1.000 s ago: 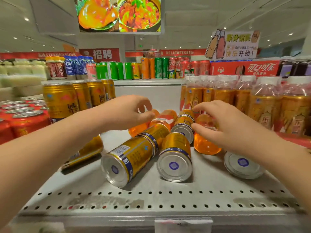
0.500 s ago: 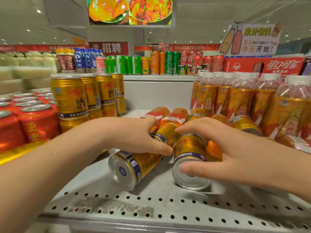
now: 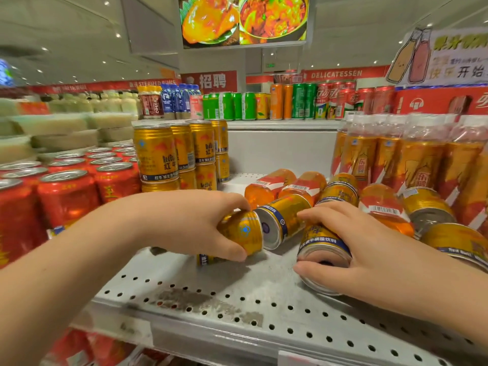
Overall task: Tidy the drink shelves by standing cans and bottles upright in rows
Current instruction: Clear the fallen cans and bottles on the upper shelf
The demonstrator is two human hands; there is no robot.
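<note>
Early stage. Left hand (image 3: 195, 223) fingers curl round a fallen gold metal can (image 3: 243, 229); right hand (image 3: 364, 249) grips a second gold can (image 3: 320, 243). Other gold cans (image 3: 286, 212) and orange plastic bottles (image 3: 269, 186) lie flat on the perforated grey metal shelf (image 3: 237, 307).

Perforated grey shelf (image 3: 237, 307): gold cans (image 3: 286, 215), orange bottles (image 3: 266, 186) toppled mid-shelf; stacked cans (image 3: 155, 154) left, upright bottles (image 3: 422, 165) right.

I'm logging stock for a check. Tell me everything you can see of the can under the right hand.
The can is gold metal with a dark blue band of white characters near its silver end rim, which faces the camera. It lies tipped over, not upright, on the grey perforated shelf. The right hand grips it, thumb across the near end, fingers over its upper side. Its far end is hidden behind the hand.
</note>
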